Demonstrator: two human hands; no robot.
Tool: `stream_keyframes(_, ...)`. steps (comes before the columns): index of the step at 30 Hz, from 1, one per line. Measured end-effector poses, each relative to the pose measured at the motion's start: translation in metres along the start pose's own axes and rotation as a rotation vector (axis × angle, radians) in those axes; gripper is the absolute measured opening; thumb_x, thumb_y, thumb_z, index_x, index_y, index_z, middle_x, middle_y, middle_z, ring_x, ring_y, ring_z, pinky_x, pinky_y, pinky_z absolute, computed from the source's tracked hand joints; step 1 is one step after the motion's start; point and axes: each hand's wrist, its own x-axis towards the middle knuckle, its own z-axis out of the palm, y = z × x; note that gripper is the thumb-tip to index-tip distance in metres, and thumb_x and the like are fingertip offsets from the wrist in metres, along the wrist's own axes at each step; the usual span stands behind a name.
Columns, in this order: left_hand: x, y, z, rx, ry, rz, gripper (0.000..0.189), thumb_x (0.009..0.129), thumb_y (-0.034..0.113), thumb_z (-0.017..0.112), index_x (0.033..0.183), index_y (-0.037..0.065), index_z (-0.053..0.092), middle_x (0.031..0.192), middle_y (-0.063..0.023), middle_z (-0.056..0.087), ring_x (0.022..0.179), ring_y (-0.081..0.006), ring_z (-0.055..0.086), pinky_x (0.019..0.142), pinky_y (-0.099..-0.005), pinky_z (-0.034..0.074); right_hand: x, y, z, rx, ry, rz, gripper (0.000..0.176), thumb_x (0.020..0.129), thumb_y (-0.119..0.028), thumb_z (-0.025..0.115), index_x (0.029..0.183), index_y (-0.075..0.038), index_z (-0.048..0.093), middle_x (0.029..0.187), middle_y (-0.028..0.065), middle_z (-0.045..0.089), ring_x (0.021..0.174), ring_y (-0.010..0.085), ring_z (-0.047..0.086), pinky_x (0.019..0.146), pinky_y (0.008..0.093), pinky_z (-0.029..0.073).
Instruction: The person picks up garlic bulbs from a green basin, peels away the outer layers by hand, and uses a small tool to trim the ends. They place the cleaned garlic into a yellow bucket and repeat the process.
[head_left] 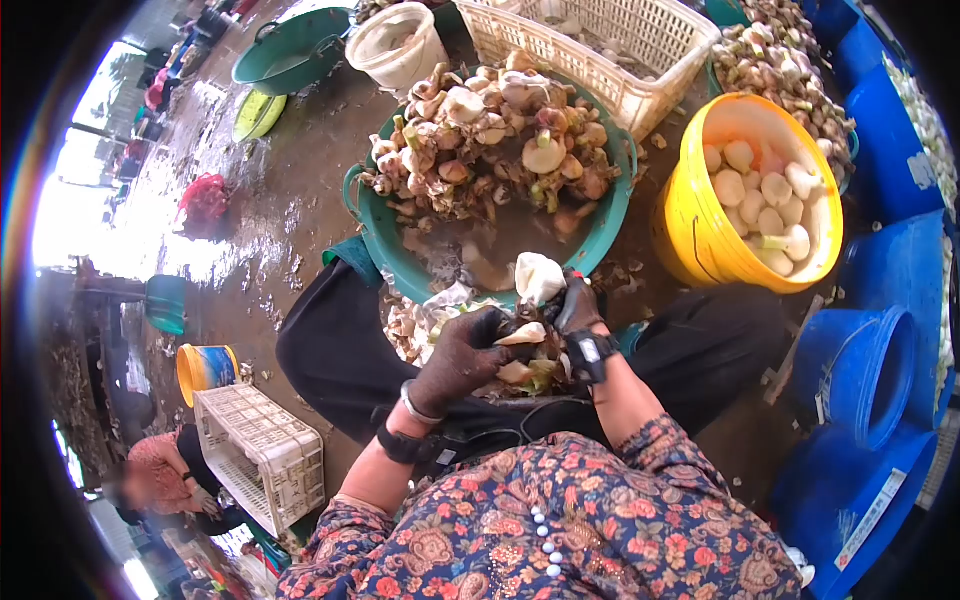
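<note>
In dark gloves, both my hands work close together above my lap. My right hand is closed round a white, peeled garlic bulb that sticks up past the fingers. Just left of it, my left hand pinches a pale strip of garlic skin. Loose peelings lie between my legs, below the hands. Beyond them stands a green tub heaped with unpeeled garlic, with murky water at its near side. A yellow bucket on the right holds white peeled bulbs.
Past the tub are a cream plastic crate, a white bucket and a green basin. Blue containers line the right side. More garlic is piled at upper right. Another person sits lower left beside a white crate.
</note>
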Motion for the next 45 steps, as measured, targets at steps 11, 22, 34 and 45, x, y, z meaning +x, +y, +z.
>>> stream_keyframes(11, 0.040, -0.039, -0.014, 0.775, 0.091, -0.025, 0.038, 0.083, 0.043, 0.060, 0.092, 0.007, 0.067, 0.077, -0.0162, 0.064, 0.072, -0.0313, 0.062, 0.062, -0.0368, 0.047, -0.041, -0.021, 0.024, -1.448, -0.506, -0.871, 0.030, 0.087, -0.030, 0.051, 0.102, -0.005, 0.059, 0.084, 0.0040, 0.063, 0.078, 0.0198, 0.063, 0.064, 0.0328, 0.050)
stream_keyframes(22, 0.023, -0.035, -0.029, 0.834, 0.029, -0.103, 0.039, 0.078, 0.045, 0.062, 0.083, 0.006, 0.063, 0.070, -0.0155, 0.061, 0.067, -0.0349, 0.060, 0.060, -0.0403, 0.047, -0.028, -0.018, 0.013, -0.019, -0.034, 0.075, 0.035, 0.088, -0.037, 0.050, 0.103, -0.007, 0.060, 0.083, 0.0056, 0.064, 0.063, 0.0178, 0.060, 0.050, 0.0276, 0.047)
stream_keyframes(34, 0.100, -0.120, -0.025, 0.728, 0.138, -0.029, 0.047, 0.078, 0.042, 0.060, 0.104, 0.003, 0.059, 0.096, -0.0220, 0.061, 0.091, -0.0375, 0.057, 0.078, -0.0422, 0.046, -0.034, -0.032, 0.017, -0.342, 0.160, 0.128, 0.023, 0.090, -0.027, 0.050, 0.095, -0.005, 0.057, 0.074, 0.0038, 0.058, 0.062, 0.0160, 0.058, 0.055, 0.0291, 0.048)
stream_keyframes(45, 0.267, -0.169, 0.049, 0.703, -0.071, -0.046, 0.070, 0.069, 0.042, 0.064, 0.130, 0.014, 0.043, 0.117, -0.0197, 0.056, 0.107, -0.0363, 0.053, 0.089, -0.0404, 0.043, -0.047, -0.136, 0.045, -0.146, 0.010, -0.185, 0.051, 0.090, -0.053, 0.041, 0.109, -0.007, 0.053, 0.090, 0.0089, 0.062, 0.079, 0.0236, 0.063, 0.068, 0.0348, 0.051)
